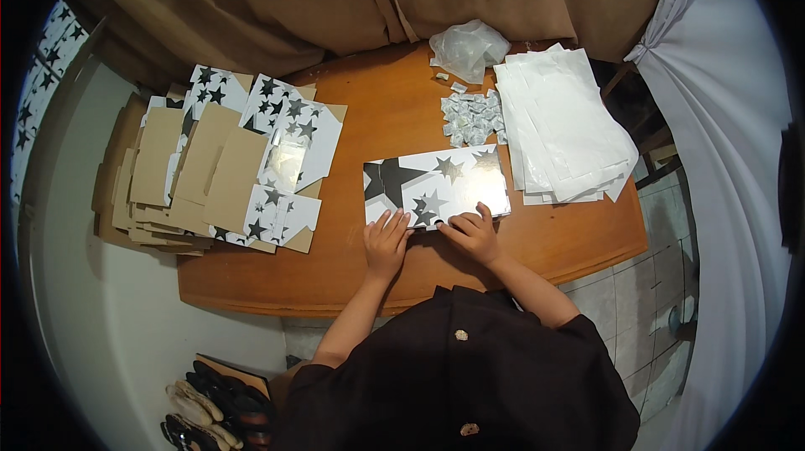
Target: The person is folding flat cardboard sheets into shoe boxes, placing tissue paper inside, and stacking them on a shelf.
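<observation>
A flat white cardboard box [453, 191] with black and grey stars lies in front of me, folded closed, a bright glare on its right end. My left hand [386, 245] rests at its near edge, fingertips stretched onto the top left of the front. Right of it, my right hand [473, 236] touches the same edge beside a small dark notch, fingers spread over the near right part. Both hands look open, though the undersides of the fingers are hidden.
Unfolded star-printed cardboard blanks [220, 162] are piled at the left of the wooden table [352, 271]. Behind the box lie several small white packets [472, 118] and a clear plastic bag [470, 47]. White plastic sheets [563, 128] are stacked at right. Shoes [220, 405] stand lower left.
</observation>
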`<state>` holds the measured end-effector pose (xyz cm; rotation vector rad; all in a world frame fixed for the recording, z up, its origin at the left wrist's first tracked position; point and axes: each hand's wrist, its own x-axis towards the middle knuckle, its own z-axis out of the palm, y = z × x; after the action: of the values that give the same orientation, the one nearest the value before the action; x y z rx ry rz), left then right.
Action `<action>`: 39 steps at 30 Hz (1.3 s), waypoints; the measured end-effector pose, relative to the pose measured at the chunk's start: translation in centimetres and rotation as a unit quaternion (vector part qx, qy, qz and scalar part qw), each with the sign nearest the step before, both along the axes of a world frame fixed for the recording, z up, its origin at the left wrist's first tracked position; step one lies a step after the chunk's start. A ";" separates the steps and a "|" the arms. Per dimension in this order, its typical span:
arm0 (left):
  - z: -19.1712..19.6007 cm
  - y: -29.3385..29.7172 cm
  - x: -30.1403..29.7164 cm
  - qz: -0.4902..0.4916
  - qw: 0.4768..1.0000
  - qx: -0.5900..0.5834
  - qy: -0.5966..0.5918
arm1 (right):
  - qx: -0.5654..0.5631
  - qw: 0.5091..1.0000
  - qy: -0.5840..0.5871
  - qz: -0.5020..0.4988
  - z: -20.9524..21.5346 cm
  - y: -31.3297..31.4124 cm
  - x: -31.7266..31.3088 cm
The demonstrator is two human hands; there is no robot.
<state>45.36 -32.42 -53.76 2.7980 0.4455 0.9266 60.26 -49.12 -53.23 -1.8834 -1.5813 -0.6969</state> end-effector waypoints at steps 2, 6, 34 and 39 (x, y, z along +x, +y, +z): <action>0.1 0.0 0.0 -0.001 1.000 -0.002 0.001 | 0.003 1.000 0.006 0.010 -0.1 0.0 0.2; -0.1 0.1 0.0 0.000 1.000 -0.003 0.000 | 0.011 0.999 -0.008 0.037 0.2 -0.1 0.3; 2.1 5.2 -4.6 -0.056 0.997 0.047 0.012 | 0.162 0.884 0.420 -0.122 4.4 -1.8 3.5; 0.2 6.7 -9.3 0.243 0.961 -0.089 -0.100 | 0.175 0.849 0.477 -0.146 1.8 -1.0 2.3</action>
<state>36.01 -25.72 -53.60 2.4382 1.1517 1.1745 62.61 -50.14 -51.39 -1.7515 -0.4982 -0.0707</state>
